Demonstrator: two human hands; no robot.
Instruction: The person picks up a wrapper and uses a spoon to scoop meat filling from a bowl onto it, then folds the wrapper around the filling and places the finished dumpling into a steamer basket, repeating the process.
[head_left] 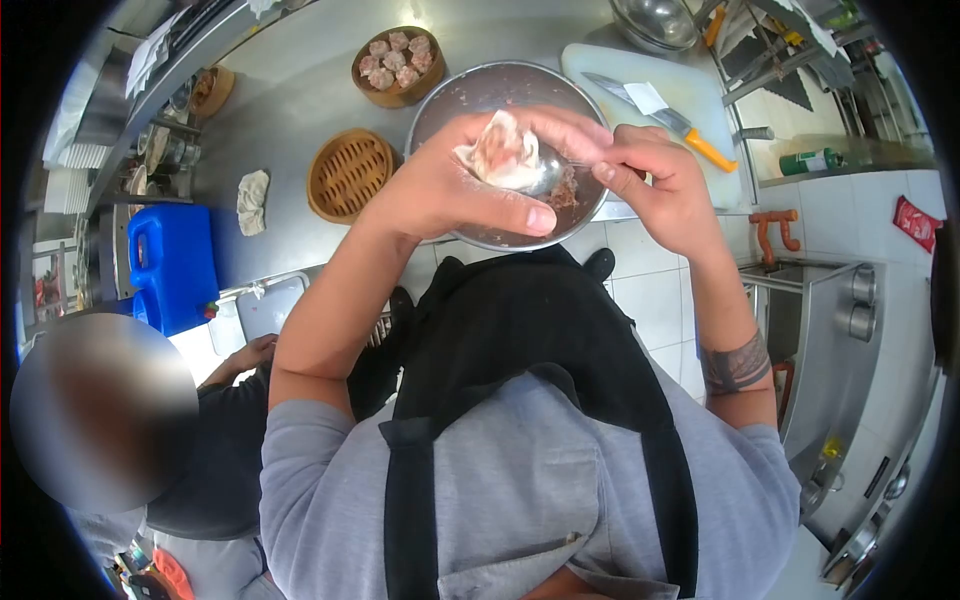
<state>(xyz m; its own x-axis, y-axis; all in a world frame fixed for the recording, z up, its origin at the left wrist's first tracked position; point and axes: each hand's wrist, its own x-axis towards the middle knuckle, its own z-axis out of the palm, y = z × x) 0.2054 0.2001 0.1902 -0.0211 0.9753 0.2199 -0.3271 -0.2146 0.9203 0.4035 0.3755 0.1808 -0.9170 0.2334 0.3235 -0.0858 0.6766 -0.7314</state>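
My left hand (pixel 445 175) is curled around a white, floured dumpling wrapper (pixel 503 150) with pinkish filling showing in it. Between the thumb and fingers of my right hand (pixel 660 180) is the thin handle of a metal spoon (pixel 546 176). The spoon's bowl touches the wrapper's side. Both hands are above a large steel bowl (pixel 435 115), where some minced filling (pixel 566 190) shows low on the right. Beyond my left hand stands a bamboo steamer (pixel 402 97) with several open-topped dumplings (pixel 397 58). A woven bamboo lid (pixel 348 177) lies nearer to me.
On the right, a white cutting board (pixel 600 62) bears a yellow-handled knife (pixel 690 135). Smaller steel bowls (pixel 655 22) sit behind it. A crumpled cloth (pixel 252 202) and a blue jerrycan (pixel 178 265) are at left. Another person (pixel 225 440) is close by my left side.
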